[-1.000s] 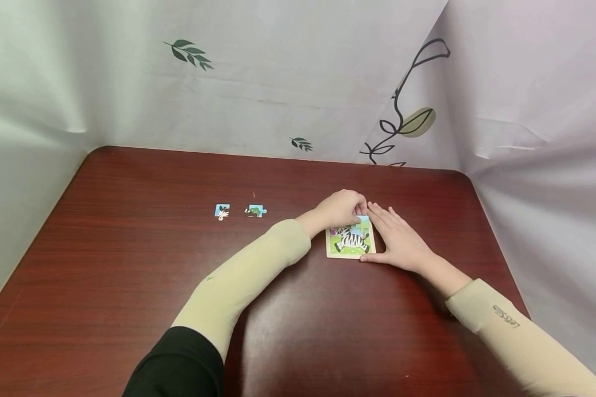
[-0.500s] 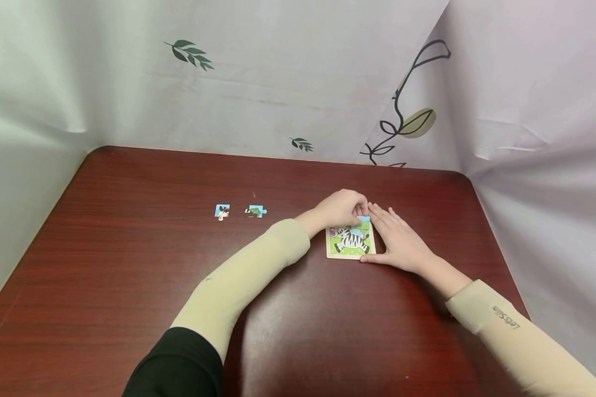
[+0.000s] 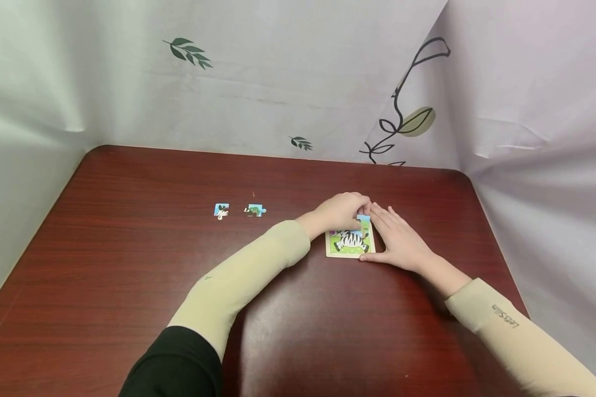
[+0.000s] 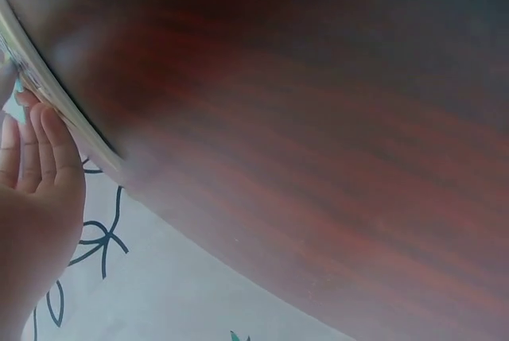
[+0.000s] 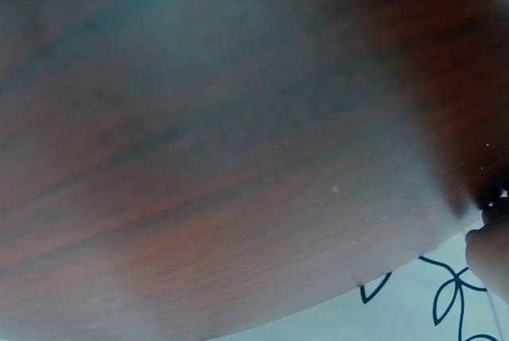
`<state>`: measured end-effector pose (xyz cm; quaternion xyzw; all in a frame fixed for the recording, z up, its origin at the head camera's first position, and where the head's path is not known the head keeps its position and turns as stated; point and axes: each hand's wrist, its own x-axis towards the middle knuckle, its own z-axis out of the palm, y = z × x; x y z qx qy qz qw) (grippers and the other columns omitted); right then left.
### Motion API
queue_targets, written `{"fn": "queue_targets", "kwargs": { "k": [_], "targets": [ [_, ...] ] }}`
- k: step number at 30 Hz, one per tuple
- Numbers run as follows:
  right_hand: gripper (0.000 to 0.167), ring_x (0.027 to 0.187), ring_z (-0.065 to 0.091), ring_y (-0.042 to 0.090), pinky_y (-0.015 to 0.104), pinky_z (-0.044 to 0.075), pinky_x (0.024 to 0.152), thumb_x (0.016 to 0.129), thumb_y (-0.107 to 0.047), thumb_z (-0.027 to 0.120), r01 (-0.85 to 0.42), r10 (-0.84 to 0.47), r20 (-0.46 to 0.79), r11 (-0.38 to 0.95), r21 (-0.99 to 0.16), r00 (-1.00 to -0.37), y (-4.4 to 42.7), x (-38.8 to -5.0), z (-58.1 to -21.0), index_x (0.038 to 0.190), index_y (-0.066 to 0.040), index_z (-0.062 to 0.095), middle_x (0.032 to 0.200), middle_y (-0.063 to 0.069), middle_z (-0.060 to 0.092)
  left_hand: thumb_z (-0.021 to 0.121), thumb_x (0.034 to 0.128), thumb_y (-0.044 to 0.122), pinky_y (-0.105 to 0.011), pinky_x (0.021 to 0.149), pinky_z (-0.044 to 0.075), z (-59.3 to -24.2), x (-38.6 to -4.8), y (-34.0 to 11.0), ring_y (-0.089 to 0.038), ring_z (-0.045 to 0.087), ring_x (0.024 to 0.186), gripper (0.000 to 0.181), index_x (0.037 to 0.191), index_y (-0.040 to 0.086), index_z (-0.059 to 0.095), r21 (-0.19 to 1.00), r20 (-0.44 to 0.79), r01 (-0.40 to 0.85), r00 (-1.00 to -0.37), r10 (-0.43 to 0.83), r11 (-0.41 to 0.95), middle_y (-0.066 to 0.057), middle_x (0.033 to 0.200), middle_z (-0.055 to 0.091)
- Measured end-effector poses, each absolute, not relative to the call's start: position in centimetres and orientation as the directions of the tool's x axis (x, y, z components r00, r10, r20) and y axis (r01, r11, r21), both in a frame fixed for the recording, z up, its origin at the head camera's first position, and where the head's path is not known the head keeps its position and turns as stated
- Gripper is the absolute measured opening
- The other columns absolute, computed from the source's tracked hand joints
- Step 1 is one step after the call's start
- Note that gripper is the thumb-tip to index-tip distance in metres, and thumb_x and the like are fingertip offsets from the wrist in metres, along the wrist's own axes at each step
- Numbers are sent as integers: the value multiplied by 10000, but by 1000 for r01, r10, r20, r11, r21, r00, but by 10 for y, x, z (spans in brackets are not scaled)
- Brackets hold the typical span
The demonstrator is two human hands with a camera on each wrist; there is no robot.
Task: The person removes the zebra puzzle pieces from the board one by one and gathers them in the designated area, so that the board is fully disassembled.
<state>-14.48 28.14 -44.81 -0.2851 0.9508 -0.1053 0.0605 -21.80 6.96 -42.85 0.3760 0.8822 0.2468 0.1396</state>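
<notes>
A small square jigsaw puzzle [image 3: 350,242] with a zebra picture lies in its pale wooden tray [image 3: 342,256], right of the table's middle. My left hand [image 3: 340,211] reaches over its top edge. Thumb and fingers there pinch a blue-green puzzle piece [image 4: 16,107], mostly hidden by the hand. Along the tray's right side lies my right hand [image 3: 399,240], fingers extended toward the top right corner and thumb against the bottom right corner. Only a dark sliver of the right hand [image 5: 491,249] shows in the right wrist view.
Two loose puzzle pieces lie left of the tray: one with black and white on blue [image 3: 221,210], the other with green on blue [image 3: 255,210]. The reddish-brown table [image 3: 129,248] meets a white patterned curtain [image 3: 258,82] at its back and sides.
My left hand has shifted slightly right and toward me over the tray's top edge. The right hand, tray and loose pieces stay in place.
</notes>
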Motion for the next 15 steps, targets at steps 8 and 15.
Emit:
{"fn": "queue_targets", "kwargs": {
  "k": [8,15],
  "targets": [
    [1202,1638,232,363,571,152,1338,811,-636,832,-526,-553,-63,818,-235,-831,281,-145,-447,1661,3,272,1747,188,269,768,973,144,-235,879,510,-426,-220,63,-143,628,966,165,1124,120,706,578,-38,583,-680,732,571,-24,1067,694],
    [1186,1634,241,369,571,158,1337,820,-643,823,-520,-548,-66,820,-238,-834,281,-144,-446,1665,-17,274,1749,186,266,738,974,107,-209,842,542,-422,-221,56,-134,686,915,85,1055,93,757,674,-4,516,-713,701,528,-38,999,755]
  ]
}}
